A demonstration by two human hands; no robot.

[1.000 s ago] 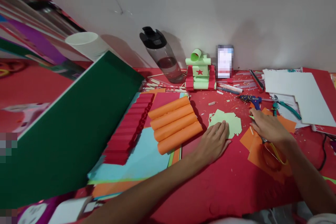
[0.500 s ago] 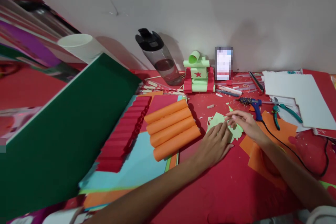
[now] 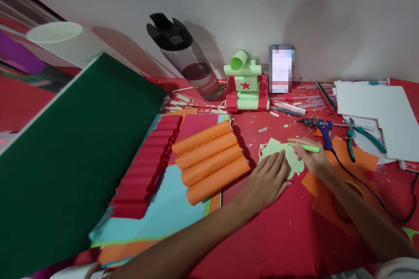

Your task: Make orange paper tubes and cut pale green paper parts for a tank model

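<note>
In the head view, the left hand [image 3: 266, 179] lies flat on the green paper [image 3: 294, 162], fingers extended, pressed to the red worktop [image 3: 262, 239]. The right hand [image 3: 312, 160] pinches a pen [image 3: 310, 147] in its fingers above the paper's right part; whether the tip touches is unclear. Orange rolls [image 3: 211, 161] lie left, a glue gun [image 3: 322, 127] and pliers [image 3: 366, 136] right.

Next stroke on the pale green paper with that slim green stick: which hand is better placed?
Right, I'd judge: the right hand holds the slim green stick by the pale green paper. The left hand lies on the paper, seemingly better for steadying.
</note>
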